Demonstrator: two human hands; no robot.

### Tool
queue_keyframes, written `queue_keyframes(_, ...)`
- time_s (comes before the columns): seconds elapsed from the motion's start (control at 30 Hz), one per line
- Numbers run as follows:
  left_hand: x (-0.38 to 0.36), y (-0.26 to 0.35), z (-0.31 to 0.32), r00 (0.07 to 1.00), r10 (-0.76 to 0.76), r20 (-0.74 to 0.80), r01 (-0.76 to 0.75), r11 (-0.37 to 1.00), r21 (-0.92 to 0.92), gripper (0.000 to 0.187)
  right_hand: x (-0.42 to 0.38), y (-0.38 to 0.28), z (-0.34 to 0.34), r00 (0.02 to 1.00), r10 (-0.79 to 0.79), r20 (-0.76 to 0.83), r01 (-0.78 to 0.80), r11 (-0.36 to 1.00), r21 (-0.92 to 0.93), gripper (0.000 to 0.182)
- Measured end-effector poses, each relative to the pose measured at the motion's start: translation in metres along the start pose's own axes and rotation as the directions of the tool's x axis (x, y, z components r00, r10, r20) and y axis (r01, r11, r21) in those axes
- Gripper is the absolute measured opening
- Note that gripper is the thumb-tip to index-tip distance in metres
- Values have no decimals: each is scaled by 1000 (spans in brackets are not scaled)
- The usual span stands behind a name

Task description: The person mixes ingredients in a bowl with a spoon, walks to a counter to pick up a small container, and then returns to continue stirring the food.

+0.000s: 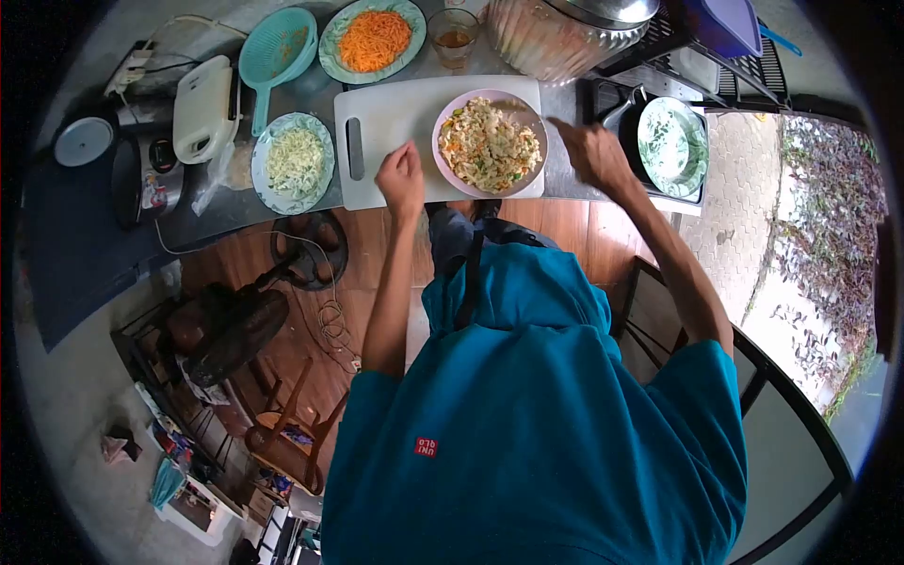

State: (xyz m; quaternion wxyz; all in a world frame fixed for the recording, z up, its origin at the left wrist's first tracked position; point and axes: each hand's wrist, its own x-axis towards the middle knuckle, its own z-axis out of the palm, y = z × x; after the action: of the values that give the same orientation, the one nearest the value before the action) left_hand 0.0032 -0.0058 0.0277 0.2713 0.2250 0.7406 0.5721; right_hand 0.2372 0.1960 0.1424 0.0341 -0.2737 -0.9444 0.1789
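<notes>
Stirring goes best with the bowl (478, 93) steadied; the left hand (403, 179), empty, curls loosely apart from it, while the right hand (597, 156) seemingly grips a spoon (515, 105).

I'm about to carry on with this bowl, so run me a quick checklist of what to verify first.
1. Bowl resting on the cutting board: ok.
2. Left hand clear of the bowl: ok, it is over the board to the bowl's left.
3. Right hand gripping a utensil: cannot tell.
4. Mixture blended evenly right through: cannot tell, only its top shows.
5. Orange shreds held on their plate: ok.
</notes>
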Motion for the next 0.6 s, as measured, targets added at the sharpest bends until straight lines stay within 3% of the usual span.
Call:
queue_keyframes(0.03,-15,-10,0,998,-3,-68,9,996,87,33,11,-2,-6,1000,9,13,-9,1000,-15,32)
queue_keyframes(0.1,-48,-18,3,993,-19,-117,39,984,175,36,27,28,20,987,-162,0,162,985,-66,33)
queue_keyframes(0.17,-78,0,17,944,-330,-4,324,929,-178,37,41,56,54,971,-240,-7,239,966,-95,34)
queue_keyframes(0.23,-95,12,33,915,-386,120,402,899,-176,31,48,69,77,881,-447,-153,453,891,3,36)
queue_keyframes(0.27,-98,15,40,902,-398,170,428,878,-216,31,46,69,76,876,-457,-151,463,886,3,36)
queue_keyframes(0.33,-97,24,46,913,-389,118,407,879,-250,33,34,38,41,935,-354,5,351,931,97,39)
queue_keyframes(0.4,-98,22,49,921,-384,69,388,879,-278,34,18,25,26,929,-366,55,361,929,84,42)
queue_keyframes(0.47,-100,5,52,942,-324,86,333,882,-334,38,0,20,18,919,-359,166,383,911,-151,41)
queue_keyframes(0.5,-101,0,56,947,-316,56,315,880,-355,40,-12,23,32,930,-319,184,356,906,-229,49)
queue_keyframes(0.6,-101,0,60,943,-330,47,322,869,-376,41,-27,16,49,953,-259,156,280,950,-134,51)
